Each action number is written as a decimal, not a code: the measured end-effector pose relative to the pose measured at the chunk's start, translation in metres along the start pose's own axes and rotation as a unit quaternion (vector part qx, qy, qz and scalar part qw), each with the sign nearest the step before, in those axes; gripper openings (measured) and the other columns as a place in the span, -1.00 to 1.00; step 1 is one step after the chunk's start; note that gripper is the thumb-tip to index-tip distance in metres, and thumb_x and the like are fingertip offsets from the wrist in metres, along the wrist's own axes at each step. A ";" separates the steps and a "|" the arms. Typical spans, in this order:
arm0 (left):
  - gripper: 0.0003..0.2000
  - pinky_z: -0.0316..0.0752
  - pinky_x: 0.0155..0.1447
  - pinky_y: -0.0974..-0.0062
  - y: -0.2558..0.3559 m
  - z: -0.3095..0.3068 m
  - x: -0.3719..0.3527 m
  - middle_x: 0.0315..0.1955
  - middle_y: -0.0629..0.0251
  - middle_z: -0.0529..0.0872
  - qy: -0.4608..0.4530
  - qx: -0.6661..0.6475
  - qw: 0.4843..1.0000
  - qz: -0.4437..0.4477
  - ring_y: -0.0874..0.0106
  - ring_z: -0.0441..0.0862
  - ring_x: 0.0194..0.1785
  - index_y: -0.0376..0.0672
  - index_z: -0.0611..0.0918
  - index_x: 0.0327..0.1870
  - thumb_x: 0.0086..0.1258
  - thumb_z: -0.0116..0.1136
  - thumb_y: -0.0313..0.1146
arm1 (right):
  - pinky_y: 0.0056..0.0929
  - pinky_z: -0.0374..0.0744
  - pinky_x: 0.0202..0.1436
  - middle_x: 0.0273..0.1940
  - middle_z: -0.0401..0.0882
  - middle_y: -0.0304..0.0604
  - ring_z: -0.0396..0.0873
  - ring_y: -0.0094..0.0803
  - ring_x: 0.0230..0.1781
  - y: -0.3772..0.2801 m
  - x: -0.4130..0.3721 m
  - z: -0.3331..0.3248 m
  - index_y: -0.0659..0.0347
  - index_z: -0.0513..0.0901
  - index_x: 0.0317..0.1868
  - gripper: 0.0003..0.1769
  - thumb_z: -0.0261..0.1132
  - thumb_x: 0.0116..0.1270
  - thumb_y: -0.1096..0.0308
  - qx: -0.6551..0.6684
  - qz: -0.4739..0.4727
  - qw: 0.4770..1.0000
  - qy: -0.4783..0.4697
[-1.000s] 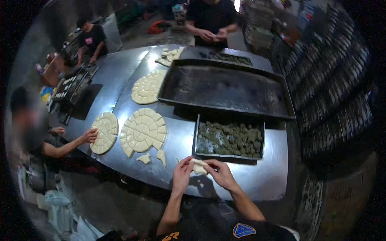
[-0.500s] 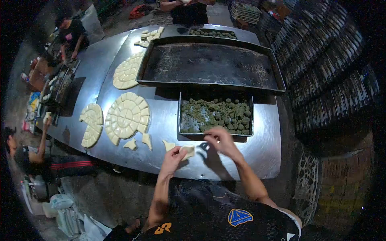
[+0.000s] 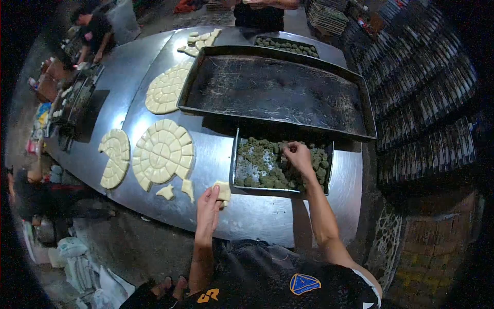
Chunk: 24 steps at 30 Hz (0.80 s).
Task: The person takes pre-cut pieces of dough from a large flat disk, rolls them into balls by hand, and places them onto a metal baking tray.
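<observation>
The left hand (image 3: pixel 208 205) pinches a pale dough piece (image 3: pixel 223 191) between thumb and fingers, low over the tabletop (image 3: pixel 267 219), left of a filling tray (image 3: pixel 265 189). The dough's longer axis seems to run away from the body, its far end pointing toward the large tray (image 3: pixel 278 85). The right hand (image 3: pixel 298 154) reaches in among dark green lumps (image 3: pixel 266 182), fingertips bunched; whether they grip one, I cannot tell. The filling tray's long axis runs left to right.
</observation>
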<state>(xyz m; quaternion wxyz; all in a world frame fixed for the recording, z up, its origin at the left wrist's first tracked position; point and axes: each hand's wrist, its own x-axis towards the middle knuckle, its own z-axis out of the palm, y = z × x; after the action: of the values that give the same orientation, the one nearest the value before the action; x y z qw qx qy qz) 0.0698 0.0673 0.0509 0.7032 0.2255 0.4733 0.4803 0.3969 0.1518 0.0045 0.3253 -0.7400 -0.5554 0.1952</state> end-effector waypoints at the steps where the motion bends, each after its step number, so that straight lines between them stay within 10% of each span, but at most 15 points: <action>1: -0.70 0.41 -0.26 0.69 0.000 0.000 0.001 -0.26 0.40 0.65 0.001 -0.001 1.000 -0.003 0.64 0.55 -0.30 -0.28 0.59 -0.02 0.48 0.13 -0.19 | -0.47 0.48 -0.32 -0.43 0.61 -0.21 0.52 -0.41 -0.43 0.002 0.000 -0.006 0.29 0.67 -0.15 -0.75 0.35 0.26 0.29 0.128 0.087 0.986 -0.063; 3: -0.68 0.49 -0.12 0.60 0.001 0.001 0.003 -0.18 0.30 0.66 0.015 -0.014 1.000 0.013 0.56 0.60 -0.18 -0.32 0.57 0.02 0.49 0.11 -0.21 | -0.53 0.47 -0.26 -0.29 0.66 -0.24 0.55 -0.55 -0.31 0.003 -0.003 -0.017 0.36 0.68 -0.07 -0.64 0.37 0.29 0.22 0.351 0.178 0.906 -0.158; 8: -0.62 0.51 0.13 0.46 -0.001 0.024 0.025 -0.05 0.18 0.65 -0.024 0.002 0.999 -0.039 0.42 0.62 0.01 -0.38 0.52 0.13 0.51 0.07 -0.23 | -0.57 0.49 -0.18 -0.18 0.64 -0.22 0.55 -0.55 -0.23 -0.027 -0.031 -0.027 0.33 0.61 0.07 -0.60 0.37 0.30 0.28 0.422 0.186 0.867 -0.186; 10: -0.59 0.46 0.27 0.37 -0.001 0.045 0.036 0.03 0.14 0.63 -0.058 0.026 0.994 -0.088 0.36 0.59 0.11 -0.41 0.49 0.19 0.52 0.04 -0.23 | -0.63 0.48 -0.20 -0.26 0.59 -0.31 0.50 -0.63 -0.29 -0.070 -0.049 -0.037 0.33 0.61 0.00 -0.69 0.34 0.33 0.32 0.350 0.061 0.915 -0.192; 14: -0.60 0.47 0.20 0.41 -0.023 0.074 0.052 0.02 0.22 0.63 -0.105 0.038 0.991 -0.073 0.45 0.57 0.07 -0.35 0.51 0.19 0.51 0.06 -0.22 | -0.32 0.54 0.01 -0.10 0.63 -0.03 0.59 -0.15 -0.08 -0.096 -0.075 -0.021 0.27 0.62 -0.01 -0.69 0.35 0.22 0.41 0.094 -0.256 0.960 -0.061; 24: -0.61 0.50 0.11 0.55 -0.046 0.084 0.045 -0.01 0.30 0.65 -0.084 0.042 0.996 0.004 0.54 0.59 0.00 -0.29 0.53 0.18 0.47 0.13 -0.21 | -0.36 0.57 0.00 -0.09 0.65 0.00 0.64 -0.18 -0.11 -0.093 -0.090 -0.011 0.31 0.65 0.00 -0.68 0.38 0.21 0.46 0.119 -0.192 0.974 -0.020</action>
<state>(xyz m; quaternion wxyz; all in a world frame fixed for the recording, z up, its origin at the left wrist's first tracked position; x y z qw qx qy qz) 0.1690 0.0986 0.0328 0.7289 0.2961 0.4310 0.4419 0.3118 0.0792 0.0713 0.4313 -0.5716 -0.6662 0.2084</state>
